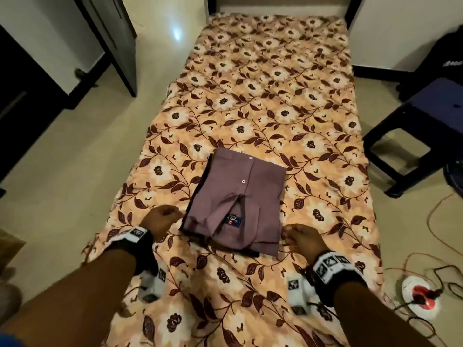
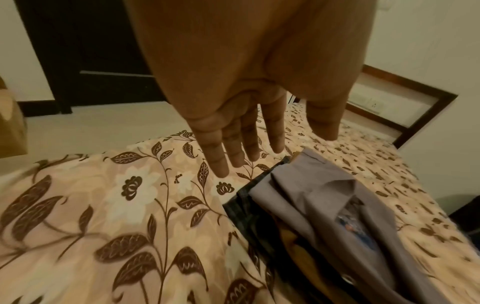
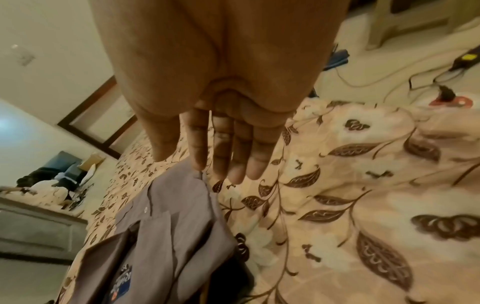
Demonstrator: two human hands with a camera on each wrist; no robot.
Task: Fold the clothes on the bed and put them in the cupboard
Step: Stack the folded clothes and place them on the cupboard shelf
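Our folded shirt [image 1: 235,199] sits on a small pile on the bed [image 1: 288,96], soft and floppy (it will sag). Our left hand [image 1: 160,221] and right hand [image 1: 304,237] wait beside it, fingers loose, holding nothing. We think we should slide both under the pile's sides.

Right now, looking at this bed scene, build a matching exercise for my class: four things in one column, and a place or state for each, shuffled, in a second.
Things:
1. folded shirt
2. left hand
3. right hand
4. stool

Descriptions:
A. on the floor beside the bed
B. open, at the shirt's right edge
C. on top of the pile
D. open, at the shirt's left edge

Pairs: 1-C, 2-D, 3-B, 4-A
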